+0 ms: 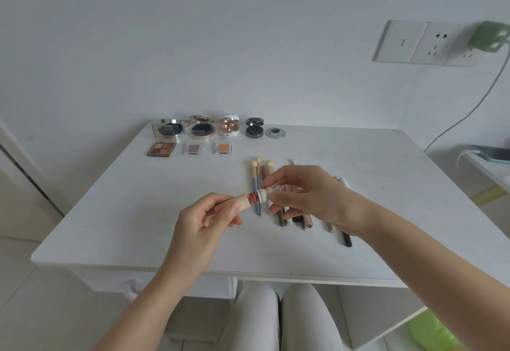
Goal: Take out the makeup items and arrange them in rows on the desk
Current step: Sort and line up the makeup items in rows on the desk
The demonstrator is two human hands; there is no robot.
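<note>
- A lipstick (259,196) is held in the air above the middle of the desk (116,207), lying roughly level between the two hands.
- The left hand (205,219) curls its fingers and thumb round the beige cap end, at the lipstick's left.
- The right hand (306,194) pinches the white patterned end, at the lipstick's right; its thumb sits below and its fingers above.
- A red band shows in the gap between the two parts.
- Just behind and below the hands, brushes (258,176) lie side by side on the desk, heads pointing to the wall.
- Pencils (346,236) and slim tubes lie beside them, partly hidden by the right hand and wrist.
- At the far edge stands a row of open compacts (201,129).
- In front of that row lie a palette (162,148) and two small eyeshadow pans (223,148).
</note>
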